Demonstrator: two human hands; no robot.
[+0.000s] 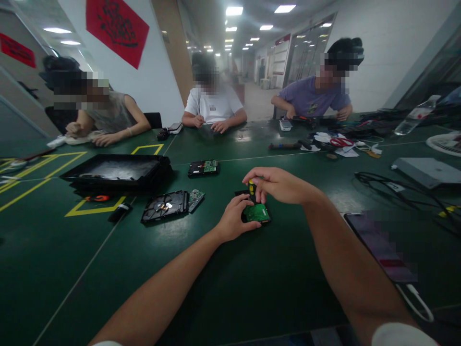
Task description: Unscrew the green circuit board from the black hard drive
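A hard drive [258, 213] lies on the green table with its green circuit board facing up. My left hand [233, 218] grips it from the left side, thumb along the near edge and fingers over the far part. My right hand [283, 185] is closed around a short yellow and black screwdriver [251, 188], which stands upright over the drive's far end. The screwdriver's tip is hidden behind my fingers. Left of my hands are an opened hard drive [165, 206] and a loose circuit board [196, 200]. Another hard drive [203, 167] lies farther back.
A stack of black panels [118, 172] is at the left, near a black cylinder-like object [120, 212]. On the right are a phone [378, 245] with a white cable, black cables [389, 185] and a silver box [428, 171]. Several people sit across the table [216, 288].
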